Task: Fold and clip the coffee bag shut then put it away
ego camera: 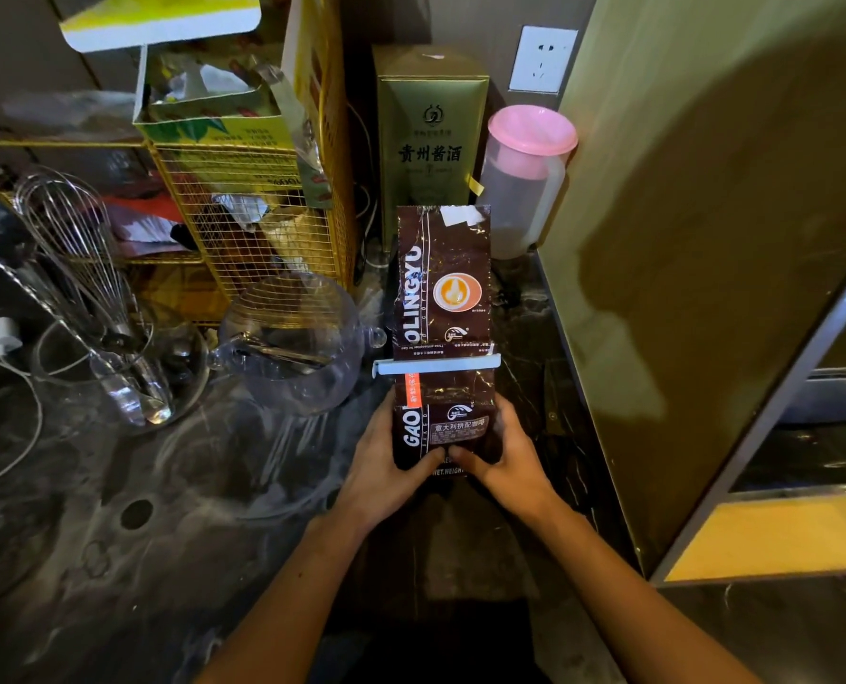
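A dark brown coffee bag [443, 308] with white lettering and an orange cup logo lies flat on the dark marbled counter, its open top pointing away from me. A white bar clip [435, 365] runs across the bag about two thirds of the way down its length. My left hand [386, 466] grips the bag's lower left side and my right hand [507, 461] grips the lower right side. Both thumbs press on the bag's front near its bottom.
A green-gold bottle box [430, 140] stands behind the bag, with a pink-lidded plastic jug [527, 180] beside it. Left are a glass teapot [297, 338], a whisk [75, 239] in a glass holder and a yellow wire basket [248, 214]. A tall panel [707, 239] rises at right.
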`<move>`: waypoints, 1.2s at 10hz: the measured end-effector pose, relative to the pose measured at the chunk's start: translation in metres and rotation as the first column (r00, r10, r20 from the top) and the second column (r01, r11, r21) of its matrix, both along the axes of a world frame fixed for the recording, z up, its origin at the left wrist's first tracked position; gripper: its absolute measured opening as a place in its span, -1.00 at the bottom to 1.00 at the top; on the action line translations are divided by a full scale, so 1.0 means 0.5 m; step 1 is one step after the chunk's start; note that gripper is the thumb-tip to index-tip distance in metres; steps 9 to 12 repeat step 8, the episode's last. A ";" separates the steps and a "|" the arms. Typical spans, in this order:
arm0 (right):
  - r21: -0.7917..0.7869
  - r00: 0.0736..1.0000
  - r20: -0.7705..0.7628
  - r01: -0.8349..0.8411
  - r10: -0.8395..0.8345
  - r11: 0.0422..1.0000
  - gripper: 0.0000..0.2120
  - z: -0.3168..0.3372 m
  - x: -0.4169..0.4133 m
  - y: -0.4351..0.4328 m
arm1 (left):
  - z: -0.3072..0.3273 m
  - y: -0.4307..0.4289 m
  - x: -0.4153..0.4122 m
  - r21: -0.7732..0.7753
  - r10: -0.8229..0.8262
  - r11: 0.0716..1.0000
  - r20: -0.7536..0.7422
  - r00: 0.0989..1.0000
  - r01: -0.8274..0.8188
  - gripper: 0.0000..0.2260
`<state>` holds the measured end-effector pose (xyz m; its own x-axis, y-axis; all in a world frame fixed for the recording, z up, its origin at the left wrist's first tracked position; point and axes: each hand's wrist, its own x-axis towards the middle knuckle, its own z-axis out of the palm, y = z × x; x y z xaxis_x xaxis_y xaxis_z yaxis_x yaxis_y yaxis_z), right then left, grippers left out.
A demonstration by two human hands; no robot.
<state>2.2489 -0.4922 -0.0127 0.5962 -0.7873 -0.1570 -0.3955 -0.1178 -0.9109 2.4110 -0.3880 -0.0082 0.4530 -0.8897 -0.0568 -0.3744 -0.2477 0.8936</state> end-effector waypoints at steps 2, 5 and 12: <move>0.004 1.000 0.007 0.009 -0.009 1.000 -0.19 0.003 -0.003 0.002 | 0.003 0.000 -0.001 -0.016 0.003 1.000 0.019 1.000 -0.003 -0.23; 0.031 0.999 0.003 0.051 -0.052 0.998 -0.26 0.009 -0.005 0.012 | 0.010 0.006 -0.004 -0.054 -0.008 0.998 0.001 1.000 0.008 -0.28; -0.008 0.994 0.070 0.088 -0.087 0.996 -0.18 0.041 -0.007 0.039 | 0.016 0.020 -0.003 -0.166 -0.031 0.986 -0.015 0.999 0.028 -0.33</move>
